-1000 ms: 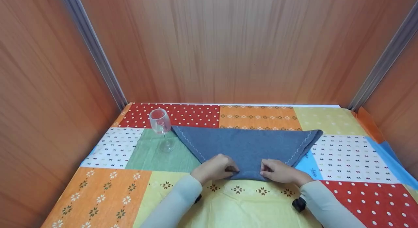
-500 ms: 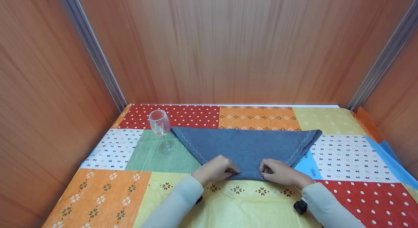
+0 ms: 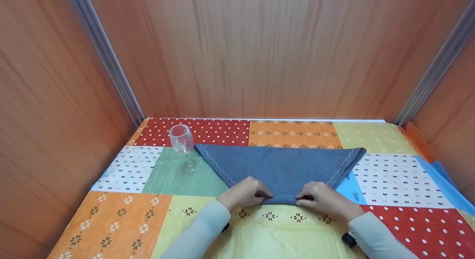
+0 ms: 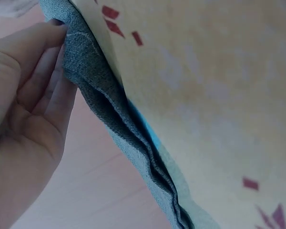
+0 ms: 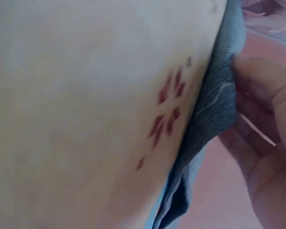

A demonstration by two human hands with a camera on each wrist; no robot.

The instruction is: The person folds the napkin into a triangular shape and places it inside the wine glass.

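Observation:
A grey-blue cloth napkin [image 3: 278, 166] with pale zigzag stitching lies folded on the table, wide at the far side and narrow at the near side. Its near edge is turned up into a small roll. My left hand [image 3: 246, 192] pinches the left end of that roll; in the left wrist view the thumb lies on the cloth [image 4: 90, 62] and layered folds run along its side. At the other end my right hand [image 3: 321, 197] grips the roll between thumb and fingers, and the right wrist view shows its thumb [image 5: 260, 71] against the cloth.
An upright, clear wine glass [image 3: 182, 138] stands left of the napkin, near its far left corner. A patchwork-patterned tablecloth [image 3: 122, 222] covers the table. Wood-grain panels [image 3: 259, 55] with metal corner posts rise behind and at both sides.
My right hand has shifted its hold on the roll, its wrist moving slightly right and nearer. The left hand and the wine glass look still.

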